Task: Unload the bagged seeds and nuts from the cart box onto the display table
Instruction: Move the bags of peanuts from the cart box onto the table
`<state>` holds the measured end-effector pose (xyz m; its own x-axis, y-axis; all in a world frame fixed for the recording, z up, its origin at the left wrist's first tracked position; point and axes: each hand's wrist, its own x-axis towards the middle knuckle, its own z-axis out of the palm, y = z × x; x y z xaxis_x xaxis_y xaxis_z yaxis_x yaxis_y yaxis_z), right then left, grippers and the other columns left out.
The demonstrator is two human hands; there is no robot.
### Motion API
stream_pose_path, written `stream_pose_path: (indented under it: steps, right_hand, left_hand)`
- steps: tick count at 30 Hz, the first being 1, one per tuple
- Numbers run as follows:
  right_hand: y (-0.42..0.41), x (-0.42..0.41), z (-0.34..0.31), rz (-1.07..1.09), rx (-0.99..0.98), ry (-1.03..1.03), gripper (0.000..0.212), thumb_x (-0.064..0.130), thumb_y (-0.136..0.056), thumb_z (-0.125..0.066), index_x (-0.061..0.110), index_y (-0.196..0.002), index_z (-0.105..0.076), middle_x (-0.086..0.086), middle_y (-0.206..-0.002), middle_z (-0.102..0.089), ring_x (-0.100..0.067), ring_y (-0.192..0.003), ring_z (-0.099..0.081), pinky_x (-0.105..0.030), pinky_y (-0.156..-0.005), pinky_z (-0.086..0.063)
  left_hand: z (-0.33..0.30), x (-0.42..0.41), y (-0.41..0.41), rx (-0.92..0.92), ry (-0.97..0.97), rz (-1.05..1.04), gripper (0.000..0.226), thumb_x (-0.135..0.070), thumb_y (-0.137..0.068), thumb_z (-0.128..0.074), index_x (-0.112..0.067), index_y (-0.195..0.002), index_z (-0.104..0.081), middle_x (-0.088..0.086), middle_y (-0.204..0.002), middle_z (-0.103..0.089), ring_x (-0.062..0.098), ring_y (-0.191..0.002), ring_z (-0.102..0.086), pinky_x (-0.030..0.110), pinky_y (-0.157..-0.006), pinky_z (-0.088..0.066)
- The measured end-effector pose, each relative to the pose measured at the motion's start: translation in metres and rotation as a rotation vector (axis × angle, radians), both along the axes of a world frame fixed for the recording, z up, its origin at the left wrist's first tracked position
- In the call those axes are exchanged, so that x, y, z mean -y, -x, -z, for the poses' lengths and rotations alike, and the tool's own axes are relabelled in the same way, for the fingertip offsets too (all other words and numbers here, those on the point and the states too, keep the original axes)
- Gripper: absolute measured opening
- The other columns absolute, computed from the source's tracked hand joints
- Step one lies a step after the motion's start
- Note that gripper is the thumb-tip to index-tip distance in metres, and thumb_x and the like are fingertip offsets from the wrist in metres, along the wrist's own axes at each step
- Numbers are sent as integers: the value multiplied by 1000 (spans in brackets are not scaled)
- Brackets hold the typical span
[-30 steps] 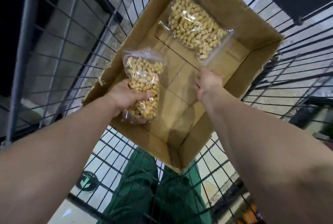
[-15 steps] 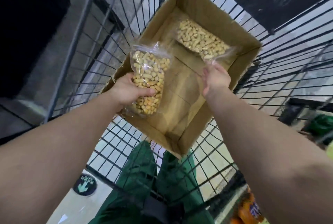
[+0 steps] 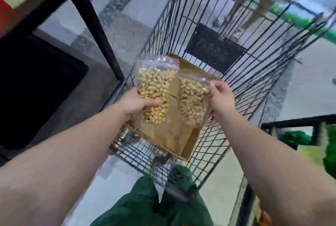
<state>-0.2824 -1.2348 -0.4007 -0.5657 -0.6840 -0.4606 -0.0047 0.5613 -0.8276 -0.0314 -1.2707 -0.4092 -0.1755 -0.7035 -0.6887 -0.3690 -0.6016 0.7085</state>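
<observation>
Left hand (image 3: 135,103) fingers clamped round peanut bag (image 3: 154,91); right hand (image 3: 221,96) fingers pinch second bag (image 3: 192,104) edge, both above cardboard box (image 3: 172,135) in cart (image 3: 245,84).

No text, brand or number can be read anywhere here. The dark plate (image 3: 214,51) on the far wall of the cart (image 3: 254,73) carries some faint round marks, but they are too blurred to make out as letters. The two clear bags above the cart show no printed label.
</observation>
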Motion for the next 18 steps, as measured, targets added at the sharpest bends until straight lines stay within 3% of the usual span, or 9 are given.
stream_pose_path:
  steps: [4,7,10,13,16,18]
  right_hand:
    - [-13,-7,-35,9,-11,64,14,27,-98,-55,28,-84,-58,4,-93,-66,-20,-97,-66,-44,-92,-54]
    - [-28,-13,-57,-15,20,123,10,27,-96,-57,28,-86,-61,1,-96,-69,-22,-98,-67,-47,-91,-55]
    - [-46,-23,-78,-96,61,177,8,26,-95,-58,29,-92,-64,-1,-105,-66,-23,-102,-64,-45,-90,-56]
    - [-68,-44,-98,-216,115,216,9,25,-94,-58,26,-98,-67,-3,-110,-66,-23,-104,-64,-46,-90,-56]
    - [-93,-74,-127,-365,194,262,16,24,-95,-59,18,-108,-65,-6,-109,-68,-23,-99,-67,-39,-82,-59]
    - [-117,-95,-151,-439,285,292,10,23,-96,-57,17,-100,-64,-4,-100,-69,-19,-88,-67,-30,-68,-58]
  left_hand:
    - [-26,-21,-19,-132,12,-81,124,-52,-25,-98,-17,-135,-52,3,-124,-68,22,-111,-66,45,-102,-50]
    - [-39,-45,-40,-220,34,-136,113,-48,-26,-101,-18,-126,-60,5,-118,-72,26,-111,-68,51,-104,-49]
    - [-61,-85,-65,-222,91,-211,83,-30,-38,-100,-19,-112,-64,7,-113,-74,26,-107,-69,49,-102,-50]
    - [-69,-136,-92,-197,127,-342,84,-31,-36,-98,-17,-113,-66,7,-109,-76,28,-105,-71,50,-100,-52]
    - [-73,-190,-120,-197,162,-471,82,-30,-36,-99,-13,-111,-69,8,-105,-77,29,-102,-72,53,-98,-52]
    - [-75,-220,-133,-193,166,-523,87,-31,-35,-101,-12,-113,-69,9,-105,-77,30,-101,-73,54,-98,-53]
